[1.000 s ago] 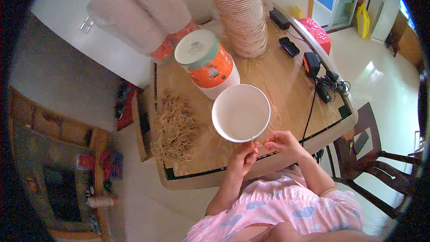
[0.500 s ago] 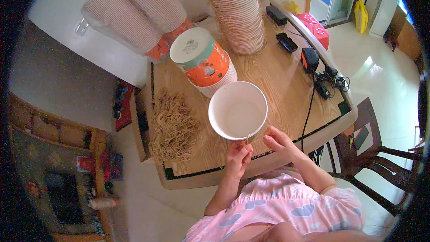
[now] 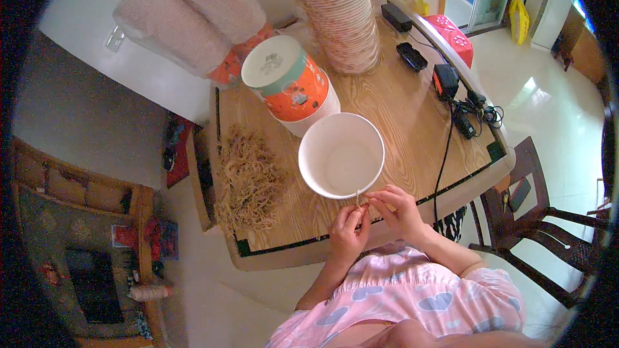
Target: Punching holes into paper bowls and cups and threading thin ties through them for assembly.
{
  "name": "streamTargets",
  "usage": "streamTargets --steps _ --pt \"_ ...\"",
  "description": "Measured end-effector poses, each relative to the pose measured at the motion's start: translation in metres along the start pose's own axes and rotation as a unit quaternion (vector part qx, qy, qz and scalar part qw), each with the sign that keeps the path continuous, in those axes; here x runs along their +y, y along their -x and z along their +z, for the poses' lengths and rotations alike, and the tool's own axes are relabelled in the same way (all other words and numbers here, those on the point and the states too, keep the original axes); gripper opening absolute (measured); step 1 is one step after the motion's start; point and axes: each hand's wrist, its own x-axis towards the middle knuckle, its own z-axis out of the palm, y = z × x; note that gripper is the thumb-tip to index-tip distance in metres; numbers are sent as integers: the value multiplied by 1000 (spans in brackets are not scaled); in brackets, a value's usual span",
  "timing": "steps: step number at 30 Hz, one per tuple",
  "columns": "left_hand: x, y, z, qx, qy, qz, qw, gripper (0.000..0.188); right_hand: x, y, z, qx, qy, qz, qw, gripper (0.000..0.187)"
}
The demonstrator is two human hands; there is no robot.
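We note both hands close together at the near rim of the white cup (image 3: 342, 158), which sits mouth up on the table (image 3: 412, 135), close to the middle of its near edge. Left hand (image 3: 349, 229): thumb and finger pinched on a thin pale strand (image 3: 359, 196) that rises against the cup's rim. Right hand (image 3: 394, 209): fingertips drawn in beside the same strand; we cannot tell whether they grip it.

We record a loose heap of tan strands (image 3: 251, 180) along the left edge, reaching towards the near left corner. Just behind the cup, towards the far left corner, we see an upside-down cup stack (image 3: 293, 90), orange and green over white rims. A tall cup stack (image 3: 338, 22) stands by the far edge, with wrapped cup stacks (image 3: 193, 19) leaning left of it. Along the right edge we list a black tray (image 3: 411, 57), a black adapter (image 3: 445, 82) with an orange patch, and tangled cables (image 3: 477, 115) near the near right corner
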Motion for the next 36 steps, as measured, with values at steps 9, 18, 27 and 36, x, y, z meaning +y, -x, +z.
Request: streamTargets --steps 9,18,27,36 --pt "-3 -4 2 -21 -50 96 994 17 2 0 4 16 53 -105 993 15" --pt "2 3 10 71 479 -296 823 9 5 -3 1 51 77 -79 993 12" --pt "-12 -4 11 -37 525 -401 750 9 1 -5 -3 55 110 -146 982 20" --pt "6 -15 5 -14 530 -417 738 5 3 0 -5 15 153 -181 971 42"
